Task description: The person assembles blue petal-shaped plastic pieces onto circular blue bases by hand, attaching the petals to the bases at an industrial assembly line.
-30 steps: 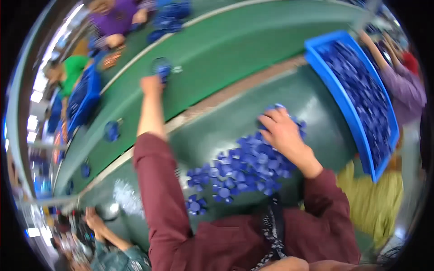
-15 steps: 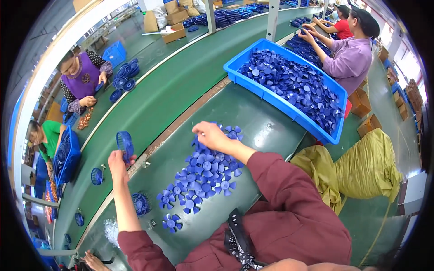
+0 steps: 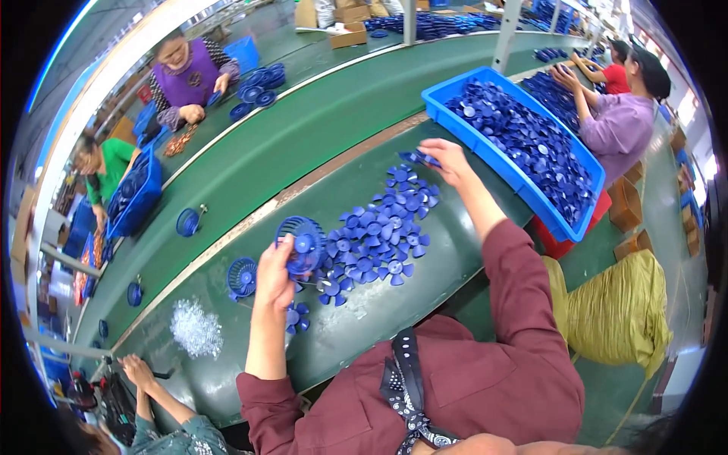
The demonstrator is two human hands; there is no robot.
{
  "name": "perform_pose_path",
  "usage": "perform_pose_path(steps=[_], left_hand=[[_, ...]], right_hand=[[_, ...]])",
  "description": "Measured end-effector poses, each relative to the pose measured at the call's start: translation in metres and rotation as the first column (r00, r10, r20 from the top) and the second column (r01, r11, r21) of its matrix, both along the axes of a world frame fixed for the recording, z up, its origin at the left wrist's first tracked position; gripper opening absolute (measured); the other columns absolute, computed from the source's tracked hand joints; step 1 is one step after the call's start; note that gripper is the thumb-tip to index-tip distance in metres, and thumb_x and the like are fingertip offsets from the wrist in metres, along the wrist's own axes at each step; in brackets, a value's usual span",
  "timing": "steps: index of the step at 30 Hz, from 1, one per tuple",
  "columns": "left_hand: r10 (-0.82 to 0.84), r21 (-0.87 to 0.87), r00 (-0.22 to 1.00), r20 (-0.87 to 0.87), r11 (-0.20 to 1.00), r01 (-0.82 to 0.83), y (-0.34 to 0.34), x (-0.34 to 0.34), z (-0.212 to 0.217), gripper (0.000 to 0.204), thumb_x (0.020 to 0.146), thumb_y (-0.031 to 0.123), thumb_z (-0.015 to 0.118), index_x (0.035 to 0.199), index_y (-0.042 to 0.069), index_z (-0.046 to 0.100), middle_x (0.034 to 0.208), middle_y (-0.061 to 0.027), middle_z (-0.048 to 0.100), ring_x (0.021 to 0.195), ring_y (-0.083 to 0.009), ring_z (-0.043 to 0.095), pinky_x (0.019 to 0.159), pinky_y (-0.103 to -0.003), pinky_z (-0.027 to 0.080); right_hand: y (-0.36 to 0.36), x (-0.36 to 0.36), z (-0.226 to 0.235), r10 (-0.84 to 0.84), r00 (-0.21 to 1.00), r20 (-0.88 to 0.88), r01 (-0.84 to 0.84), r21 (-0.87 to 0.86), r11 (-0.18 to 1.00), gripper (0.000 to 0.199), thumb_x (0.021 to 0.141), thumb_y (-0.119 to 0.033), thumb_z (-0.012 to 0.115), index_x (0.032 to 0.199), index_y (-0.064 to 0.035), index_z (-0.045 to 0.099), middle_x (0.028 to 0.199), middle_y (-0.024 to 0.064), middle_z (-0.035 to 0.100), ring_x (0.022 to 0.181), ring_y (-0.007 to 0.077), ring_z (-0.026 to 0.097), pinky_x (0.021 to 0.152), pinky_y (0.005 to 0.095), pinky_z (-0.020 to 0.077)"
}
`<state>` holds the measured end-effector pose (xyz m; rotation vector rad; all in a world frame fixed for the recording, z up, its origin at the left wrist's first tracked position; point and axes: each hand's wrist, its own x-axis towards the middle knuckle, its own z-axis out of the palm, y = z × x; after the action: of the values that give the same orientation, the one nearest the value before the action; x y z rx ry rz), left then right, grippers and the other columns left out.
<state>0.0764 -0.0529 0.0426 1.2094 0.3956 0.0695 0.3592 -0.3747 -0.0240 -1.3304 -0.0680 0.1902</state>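
Note:
My left hand [image 3: 274,274] is closed around the rim of a blue slatted round fan housing [image 3: 305,246], its hub and ribs facing up. It hangs over the left edge of a spread of blue fan blades [image 3: 371,235] on the green table. At the far end of that spread, my right hand [image 3: 449,161] pinches one blue fan blade [image 3: 418,158] by its edge, apart from the others. A second blue fan housing [image 3: 243,277] sits on the table to the left of my left hand.
Small clear pieces [image 3: 196,328] lie heaped at left. Beyond runs a green conveyor belt [image 3: 326,144] carrying spaced fan housings [image 3: 188,221]. A blue tray [image 3: 500,189] full of fan blades stands at right, by yellow-green sacks [image 3: 614,311]. A co-worker's hands [image 3: 138,373] are at lower left; others work around.
My left hand has brought the fan housing from beside the belt in over the table. My right hand has lifted a fan blade at the far end of the spread. The whole view has shifted.

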Motion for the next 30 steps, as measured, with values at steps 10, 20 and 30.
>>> perform_pose_path(steps=[10, 20, 30], left_hand=[[-0.191, -0.188, 0.982, 0.015, 0.964, 0.19, -0.036, 0.004, 0.003, 0.027, 0.094, 0.022, 0.06, 0.108, -0.001, 0.056, 0.097, -0.0075, 0.063, 0.083, -0.0158, 0.064, 0.076, -0.032, 0.055], [-0.174, -0.173, 0.984, 0.028, 0.969, 0.177, -0.038, 0.008, -0.003, 0.035, 0.085, 0.014, 0.07, 0.113, -0.001, 0.056, 0.101, -0.009, 0.065, 0.087, -0.0169, 0.065, 0.078, -0.031, 0.055], [-0.15, -0.312, 0.984, 0.1, 0.934, 0.174, -0.038, 0.007, -0.002, 0.035, 0.095, 0.021, 0.059, 0.121, -0.002, 0.05, 0.107, -0.0126, 0.063, 0.088, -0.0208, 0.066, 0.075, -0.033, 0.056]], right_hand=[[-0.059, -0.051, -0.007, 0.04, 0.919, 0.392, 0.229, -0.615, 0.755, 0.028, 0.083, -0.007, 0.063, 0.109, 0.0022, 0.062, 0.102, 0.0144, 0.068, 0.096, 0.022, 0.065, 0.086, 0.0319, 0.0504], [-0.049, -0.153, 0.023, 0.405, 0.827, 0.389, 0.35, -0.921, 0.171, 0.044, 0.074, -0.018, 0.074, 0.113, -0.0027, 0.06, 0.105, 0.0161, 0.057, 0.101, 0.0348, 0.055, 0.086, 0.0412, 0.0466], [-0.061, -0.152, 0.019, 0.414, 0.848, 0.33, 0.151, -0.9, 0.408, 0.037, 0.077, 0.003, 0.063, 0.114, -0.0017, 0.061, 0.094, 0.0184, 0.057, 0.079, 0.0325, 0.059, 0.072, 0.039, 0.048]])
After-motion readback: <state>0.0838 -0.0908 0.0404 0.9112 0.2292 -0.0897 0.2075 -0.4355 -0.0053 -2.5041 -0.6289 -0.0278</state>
